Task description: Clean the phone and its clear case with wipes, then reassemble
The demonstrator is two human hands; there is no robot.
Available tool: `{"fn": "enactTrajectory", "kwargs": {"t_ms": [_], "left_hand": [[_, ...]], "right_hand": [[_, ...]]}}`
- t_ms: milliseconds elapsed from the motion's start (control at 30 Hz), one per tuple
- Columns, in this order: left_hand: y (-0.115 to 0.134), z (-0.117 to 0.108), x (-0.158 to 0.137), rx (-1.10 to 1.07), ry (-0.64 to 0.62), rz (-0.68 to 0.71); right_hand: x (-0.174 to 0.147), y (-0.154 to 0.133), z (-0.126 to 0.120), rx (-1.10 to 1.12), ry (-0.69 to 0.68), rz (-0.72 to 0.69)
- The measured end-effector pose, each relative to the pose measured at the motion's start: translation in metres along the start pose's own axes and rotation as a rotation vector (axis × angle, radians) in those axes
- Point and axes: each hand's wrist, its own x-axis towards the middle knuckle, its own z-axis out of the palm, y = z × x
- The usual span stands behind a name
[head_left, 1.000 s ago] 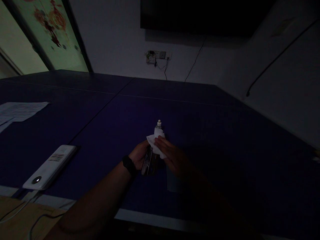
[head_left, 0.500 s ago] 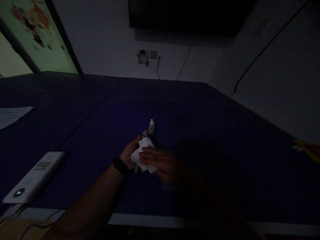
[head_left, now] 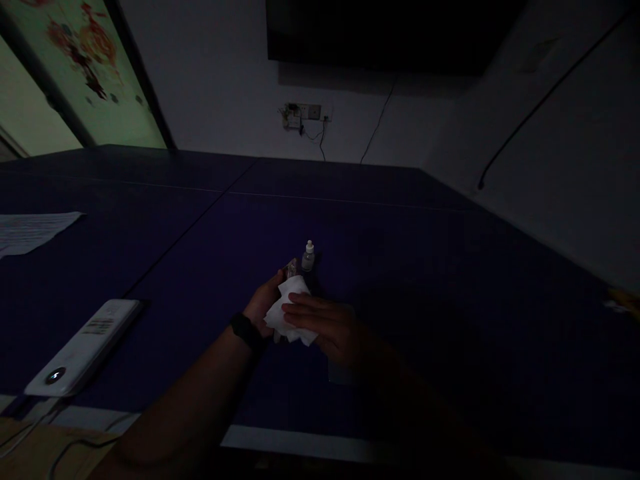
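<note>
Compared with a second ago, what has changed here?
The right-hand grip and white tissue have moved down the held object toward its near end, uncovering its far end and the bottle. Nothing was let go. The left-hand grip keeps the object; bottle and white device stay put.

And down it goes: the right hand (head_left: 327, 327) has slid the white tissue (head_left: 291, 310) towards seven o'clock along the item (head_left: 293, 268) in the left hand (head_left: 263, 303), uncovering its twelve o'clock end and covering most of the six o'clock end! Out pops the dropper bottle (head_left: 309, 257), its body clear of the tissue at one o'clock, while the right fingers have swung flatter, now aiming between nine and ten.
</note>
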Motion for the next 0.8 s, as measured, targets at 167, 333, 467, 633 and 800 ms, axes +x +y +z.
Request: {"fn": "enactTrajectory", "kwargs": {"t_ms": [167, 333, 467, 633, 800], "left_hand": [[-0.001, -0.001, -0.002, 0.051, -0.016, 0.026], [0.011, 0.001, -0.003, 0.060, 0.122, 0.139], [0.006, 0.003, -0.002, 0.075, 0.093, 0.176], [0.000, -0.005, 0.000, 0.108, 0.059, 0.064], [0.008, -0.002, 0.000, 0.204, 0.224, 0.151]], "right_hand": [[0.001, 0.004, 0.001, -0.015, 0.101, 0.096], [0.005, -0.012, 0.005, 0.062, 0.013, -0.009], [0.003, -0.002, 0.007, 0.006, 0.134, 0.139], [0.001, 0.000, 0.006, 0.021, 0.091, 0.141], [-0.006, 0.000, 0.012, 0.215, 0.150, 0.288]]}}
